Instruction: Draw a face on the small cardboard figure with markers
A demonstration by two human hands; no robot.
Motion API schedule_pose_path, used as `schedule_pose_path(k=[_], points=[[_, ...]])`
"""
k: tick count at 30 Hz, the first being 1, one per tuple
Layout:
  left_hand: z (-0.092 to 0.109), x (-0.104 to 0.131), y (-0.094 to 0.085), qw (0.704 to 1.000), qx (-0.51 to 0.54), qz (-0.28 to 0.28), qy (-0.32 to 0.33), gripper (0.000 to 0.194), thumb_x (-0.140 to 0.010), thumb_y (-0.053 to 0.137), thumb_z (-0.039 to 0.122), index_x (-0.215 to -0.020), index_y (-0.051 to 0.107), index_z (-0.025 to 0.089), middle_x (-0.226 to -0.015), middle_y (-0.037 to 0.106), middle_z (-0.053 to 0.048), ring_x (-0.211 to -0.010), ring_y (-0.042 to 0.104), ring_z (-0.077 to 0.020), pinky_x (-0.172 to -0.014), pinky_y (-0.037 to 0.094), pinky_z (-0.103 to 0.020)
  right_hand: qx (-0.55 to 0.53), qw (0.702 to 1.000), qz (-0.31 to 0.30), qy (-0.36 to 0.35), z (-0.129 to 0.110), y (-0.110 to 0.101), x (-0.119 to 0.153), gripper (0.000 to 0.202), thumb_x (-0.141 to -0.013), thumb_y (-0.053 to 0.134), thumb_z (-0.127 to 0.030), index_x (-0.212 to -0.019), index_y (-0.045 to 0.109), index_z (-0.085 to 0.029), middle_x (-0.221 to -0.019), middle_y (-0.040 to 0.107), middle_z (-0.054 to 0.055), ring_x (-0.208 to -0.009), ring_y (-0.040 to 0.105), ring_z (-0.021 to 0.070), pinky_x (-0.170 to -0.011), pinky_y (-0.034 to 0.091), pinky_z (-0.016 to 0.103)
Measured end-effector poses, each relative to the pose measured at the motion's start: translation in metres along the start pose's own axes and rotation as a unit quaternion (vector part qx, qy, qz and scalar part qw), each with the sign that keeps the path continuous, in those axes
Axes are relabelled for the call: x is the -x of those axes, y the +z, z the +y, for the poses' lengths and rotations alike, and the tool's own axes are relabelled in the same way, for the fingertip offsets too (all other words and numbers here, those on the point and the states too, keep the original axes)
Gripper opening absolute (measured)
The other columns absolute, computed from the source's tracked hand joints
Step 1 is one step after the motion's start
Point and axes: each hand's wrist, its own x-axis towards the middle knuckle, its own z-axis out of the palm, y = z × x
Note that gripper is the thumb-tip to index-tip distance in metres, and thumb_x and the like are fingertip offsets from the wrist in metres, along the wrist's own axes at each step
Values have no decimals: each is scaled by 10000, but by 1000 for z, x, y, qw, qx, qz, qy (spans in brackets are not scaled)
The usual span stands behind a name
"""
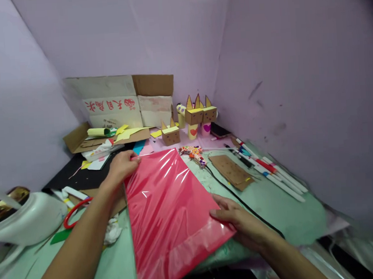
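A shiny clear plastic packet of red paper (pixel 172 212) is held up over the green table top, tilted towards me. My left hand (pixel 122 168) grips its upper left corner, thumb on the front. On the lower right edge, my right hand (pixel 231 216) pinches the packet with its thumb on top and the other fingers partly hidden underneath. Just past the packet's far edge lies a colourfully patterned glue gun (pixel 195 154) with a black cord. A flat brown cardboard piece (pixel 232 170) rests right of the packet.
Cardboard cat figures (pixel 196 117) stand at the back by the wall. Several markers (pixel 271 174) lie along the right side. On the left are a white watering-can-like object (pixel 36 218), red-handled scissors (pixel 73 216) and paper scraps. A printed carton (pixel 117 101) leans behind.
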Motion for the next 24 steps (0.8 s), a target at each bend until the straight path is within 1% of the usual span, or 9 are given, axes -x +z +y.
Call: schedule_pose_path(k=[2,5,8,11,14,17,19,21,24], points=[[-8,2,-19,999,-8,31,-31,224,-782,524,361,-828,681,207,-838,709,-45,-813,647,-233,-627,421,-284,33,999,-15,-9,-4,0,-11,519,-668,758,-280,-1155,627,-155,-1019,720,100,-827,695,224,-759,512,325],[-22,5,-39,992,-35,82,-85,298,-775,491,393,-899,687,207,-892,712,-64,-846,650,-266,-605,413,-300,227,971,21,-68,-13,-6,-42,552,-749,663,-395,-1224,575,-127,-872,725,94,-731,691,224,-695,529,348],[-35,5,-39,987,-65,96,-111,343,-804,449,404,-941,686,199,-940,709,-109,-900,645,-318,-617,431,-335,404,899,84,-149,-18,-14,-72,417,-813,555,-370,-1139,620,-120,-794,709,94,-730,670,246,-698,525,392],[-38,5,-26,989,-92,73,-88,313,-808,460,329,-952,696,181,-1011,695,-152,-976,623,-354,-712,466,-387,479,851,89,-195,-20,-13,-82,170,-783,587,-221,-904,695,-168,-964,704,128,-1002,603,310,-936,421,498],[-27,11,-17,990,-118,70,-44,370,-816,452,252,-1089,668,128,-1193,609,-212,-1147,526,-399,-916,411,-503,598,755,3,-270,-19,3,-75,201,-824,543,-124,-956,687,-173,-1167,651,139,-1178,484,310,-1043,304,527],[-6,28,-13,990,-127,63,-2,401,-842,424,236,-1165,631,121,-1253,564,-212,-1223,453,-416,-1021,277,-606,680,664,-143,-277,-19,22,-67,270,-902,497,-128,-1140,620,-158,-1167,642,126,-1073,535,260,-968,390,452],[8,45,-8,993,-111,26,31,393,-850,433,252,-1172,622,130,-1222,589,-185,-1177,502,-378,-986,352,-536,698,648,-180,-245,-20,30,-65,273,-915,510,-149,-1171,605,-151,-1117,637,124,-1016,542,251,-912,419,415],[19,61,0,994,-80,-25,68,379,-872,431,276,-1190,606,166,-1177,625,-130,-1078,581,-287,-888,446,-388,716,637,-182,-219,-20,33,-67,245,-912,508,-142,-1130,620,-139,-1049,630,125,-974,540,253,-878,423,410],[26,77,14,988,-49,-89,114,271,-887,434,268,-1037,653,214,-1031,656,-73,-922,627,-210,-755,462,-294,723,636,-187,-192,-20,33,-71,168,-903,522,-143,-1027,636,-136,-944,637,99,-886,552,237,-841,418,408]])
